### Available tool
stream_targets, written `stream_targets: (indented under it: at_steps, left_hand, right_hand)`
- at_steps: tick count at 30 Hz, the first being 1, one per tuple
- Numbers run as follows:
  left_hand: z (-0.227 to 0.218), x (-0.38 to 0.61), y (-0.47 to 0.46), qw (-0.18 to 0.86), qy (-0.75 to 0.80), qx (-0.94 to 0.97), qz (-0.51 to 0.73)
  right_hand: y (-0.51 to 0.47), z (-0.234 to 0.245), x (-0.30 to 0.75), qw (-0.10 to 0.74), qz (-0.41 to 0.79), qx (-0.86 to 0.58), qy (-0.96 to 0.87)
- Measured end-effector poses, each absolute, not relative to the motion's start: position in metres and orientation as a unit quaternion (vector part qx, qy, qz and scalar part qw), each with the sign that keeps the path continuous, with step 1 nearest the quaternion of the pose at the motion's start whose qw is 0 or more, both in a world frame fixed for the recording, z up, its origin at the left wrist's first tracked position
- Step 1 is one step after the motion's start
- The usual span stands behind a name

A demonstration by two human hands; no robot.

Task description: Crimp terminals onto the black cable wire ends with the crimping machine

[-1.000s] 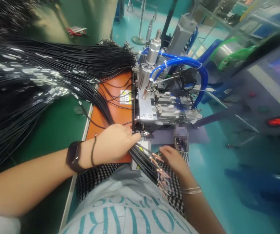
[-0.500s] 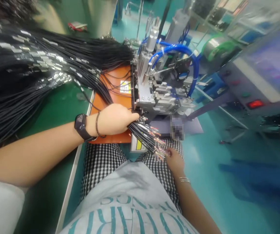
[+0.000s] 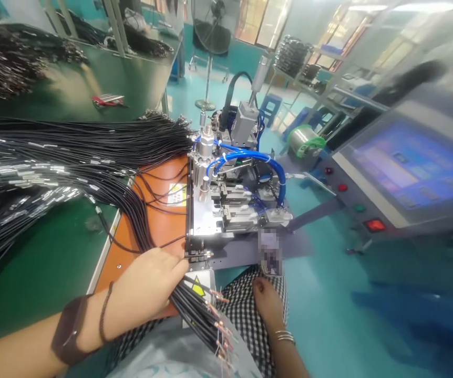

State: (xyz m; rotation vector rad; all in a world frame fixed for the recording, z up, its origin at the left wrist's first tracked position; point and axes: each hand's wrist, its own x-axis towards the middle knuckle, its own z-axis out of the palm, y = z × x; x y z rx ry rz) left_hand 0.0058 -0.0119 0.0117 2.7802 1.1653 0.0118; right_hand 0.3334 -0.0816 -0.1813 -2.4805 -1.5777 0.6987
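Cable bundle (image 3: 195, 310) clenched in left hand (image 3: 143, 281), copper-tipped ends (image 3: 222, 336) pointing down and right

And we're up on the person's head here, one camera pitched forward and down over the shirt front (image 3: 179, 357)! Very close in on the left hand (image 3: 147, 278), the right hand (image 3: 268, 304) and the black wires (image 3: 195, 310) at the bottom edge, the wire-processing machine (image 3: 230, 205) just beyond them, the green worktop (image 3: 41, 262) sweeping off left, the control screen (image 3: 411, 168) right, and a standing fan (image 3: 213, 37) far back!
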Motion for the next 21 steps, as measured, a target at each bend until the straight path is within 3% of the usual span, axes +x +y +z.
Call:
stream_targets:
  at_steps: [11,21]
  left_hand:
    - [0.009,0.007,-0.011,0.041,0.37,0.927,0.045]
    - [0.006,0.006,-0.014,0.047,0.379,0.924,0.012]
  right_hand:
    - [-0.088,-0.19,0.341,0.042,0.248,-0.794,-0.553]
    - [-0.107,-0.182,0.333,0.067,0.249,-0.789,-0.557]
